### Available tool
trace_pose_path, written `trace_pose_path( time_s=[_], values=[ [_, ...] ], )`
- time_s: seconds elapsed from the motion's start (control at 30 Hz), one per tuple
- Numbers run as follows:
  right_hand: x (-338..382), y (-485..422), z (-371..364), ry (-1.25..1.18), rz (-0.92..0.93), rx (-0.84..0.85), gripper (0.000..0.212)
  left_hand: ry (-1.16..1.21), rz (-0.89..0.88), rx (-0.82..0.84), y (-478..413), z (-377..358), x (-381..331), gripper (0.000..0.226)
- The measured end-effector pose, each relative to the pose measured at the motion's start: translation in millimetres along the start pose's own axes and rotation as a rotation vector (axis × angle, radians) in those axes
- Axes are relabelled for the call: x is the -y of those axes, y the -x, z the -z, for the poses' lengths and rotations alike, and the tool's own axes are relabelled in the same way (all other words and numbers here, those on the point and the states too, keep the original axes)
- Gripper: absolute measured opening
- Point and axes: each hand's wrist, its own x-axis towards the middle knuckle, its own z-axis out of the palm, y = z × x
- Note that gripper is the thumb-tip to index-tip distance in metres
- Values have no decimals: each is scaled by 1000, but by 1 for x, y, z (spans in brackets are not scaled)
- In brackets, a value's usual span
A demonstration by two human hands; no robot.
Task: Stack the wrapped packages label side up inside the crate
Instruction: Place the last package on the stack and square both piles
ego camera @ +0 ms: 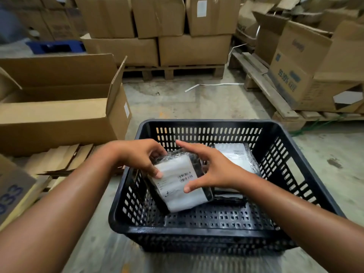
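A black perforated plastic crate stands on the concrete floor in front of me. Inside its left half, a wrapped package with a white barcode label facing up is tilted, one end raised. My left hand grips its upper left corner, thumb on the label. My right hand holds its right side, fingers spread over the top edge and thumb on the label. A second wrapped package lies flat, label up, at the crate's far right, partly hidden by my right hand.
An open cardboard box sits at the left, with flattened cardboard beside it. Stacked cartons on a wooden pallet fill the back. More boxes on a pallet line the right. Bare floor lies beyond the crate.
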Motion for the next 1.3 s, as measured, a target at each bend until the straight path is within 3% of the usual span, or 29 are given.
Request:
trace_pose_path(
  time_s=[0.1, 0.23, 0.4, 0.5, 0.63, 0.77, 0.83, 1.07, 1.3],
  values=[
    [-1, -3, 9, 33, 52, -97, 98, 108, -50, -29, -1, 0, 1, 53],
    [-12, -7, 26, -97, -4, -176, 95, 173, -145, -276, -6, -8, 0, 76],
    [-26, -13, 41, -393, -147, -342, 93, 83, -140, -240, -7, -25, 1, 140],
    [-32, -21, 40, -506, -237, -378, 89, -27, -117, -259, -19, -44, 0, 162],
    [-42, -30, 26, -279, -241, -392, 96, -63, -32, -348, -35, -50, 7, 164],
    [-53, -33, 10, 119, -316, -101, 156, 30, -20, -324, -46, -45, 24, 162],
    [-57, -34, 6, 221, -359, 35, 168, 63, -9, -300, -52, -46, 31, 162],
    [-71, -39, 2, 384, -437, 145, 167, -28, 83, -264, -84, -59, 42, 165],
    [-79, -44, 0, 538, -322, 182, 148, -62, 222, -187, -104, -51, 51, 166]
  ],
)
